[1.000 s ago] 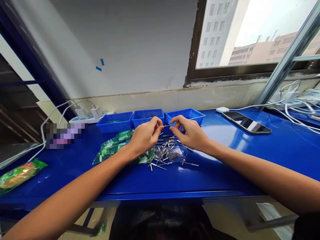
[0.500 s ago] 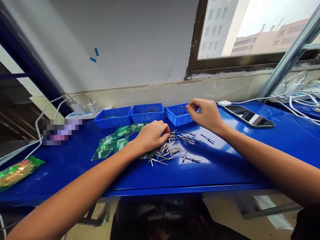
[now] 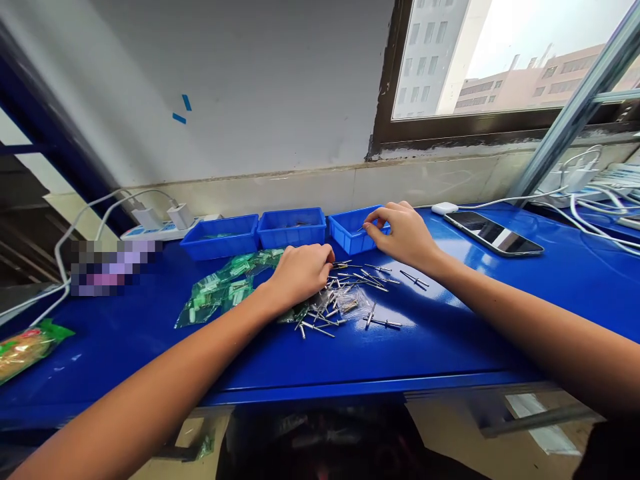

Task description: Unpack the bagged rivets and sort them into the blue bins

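Note:
Silvery pop rivets (image 3: 320,327) lie in a loose pile on the blue table (image 3: 430,347), some around a small clear bag (image 3: 354,301). At the pile's left edge is my left hand (image 3: 300,272), fingers curled and closed; what they hold, if anything, is hidden. My right hand (image 3: 403,232) pinches at the front right of the right blue bin (image 3: 354,241), a thin metal pin of a pop rivet showing at its fingertips. Green-tinted plastic bags (image 3: 215,293) with pale pieces inside lie left of my left hand and partly under that wrist.
Left of the right bin stand a middle blue bin (image 3: 293,233) and a left blue bin (image 3: 220,245), both with small contents. A phone (image 3: 493,233) and white cables (image 3: 595,213) lie at right. A power strip (image 3: 165,230) and a snack packet (image 3: 30,350) are at left.
My right hand has lowered slightly at the right bin, its fingertips now nearer the bin's front wall. My left hand stays by the pile. The whole view has shifted a little.

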Tool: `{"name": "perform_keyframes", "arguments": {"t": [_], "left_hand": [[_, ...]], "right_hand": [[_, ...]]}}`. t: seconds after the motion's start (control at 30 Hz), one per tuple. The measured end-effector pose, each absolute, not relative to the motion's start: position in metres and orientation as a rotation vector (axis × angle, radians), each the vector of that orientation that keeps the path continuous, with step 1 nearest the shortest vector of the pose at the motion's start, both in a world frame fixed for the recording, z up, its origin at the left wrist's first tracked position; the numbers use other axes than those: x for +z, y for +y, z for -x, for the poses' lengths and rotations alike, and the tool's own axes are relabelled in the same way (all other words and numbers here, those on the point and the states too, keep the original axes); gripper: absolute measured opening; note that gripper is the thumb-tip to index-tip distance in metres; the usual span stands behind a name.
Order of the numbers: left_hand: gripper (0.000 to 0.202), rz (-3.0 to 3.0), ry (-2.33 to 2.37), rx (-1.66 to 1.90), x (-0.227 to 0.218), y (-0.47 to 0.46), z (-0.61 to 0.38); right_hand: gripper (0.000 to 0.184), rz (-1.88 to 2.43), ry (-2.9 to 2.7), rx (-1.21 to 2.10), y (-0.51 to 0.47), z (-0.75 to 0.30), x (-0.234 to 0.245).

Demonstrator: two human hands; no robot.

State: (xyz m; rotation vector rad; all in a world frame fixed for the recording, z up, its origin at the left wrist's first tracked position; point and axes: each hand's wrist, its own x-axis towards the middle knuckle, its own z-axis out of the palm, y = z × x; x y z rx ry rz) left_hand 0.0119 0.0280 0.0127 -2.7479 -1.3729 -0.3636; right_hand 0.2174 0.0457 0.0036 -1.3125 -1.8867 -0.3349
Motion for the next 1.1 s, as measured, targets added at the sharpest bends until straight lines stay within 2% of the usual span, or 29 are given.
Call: {"name": "perform_keyframes", "arguments": {"t": [0.3,0.73,0.87,1.1], "left_hand": [[0.014,2.696,-1.297,-0.119,0.016,0.032,-0.017],[0.014,2.863,-1.028,-0.599,0.017,0.037,-0.006],[0.013,2.864,-0.976,-0.739,0.013,0.041,-0.003],[0.007,2.866,-1.052,-0.776,0.013,0.039,0.003]], "right_hand": [[0.013,1.061,-2.138,-0.147,0.019,-0.181,0.004],[0.006,1.057,-2.23,-0.069,0.023,-0.188,-0.003],[0.008,1.06,-2.232,-0.053,0.024,-0.188,-0.004],[0.019,1.077,-2.23,-0.034,0.02,-0.187,-0.002]]}}
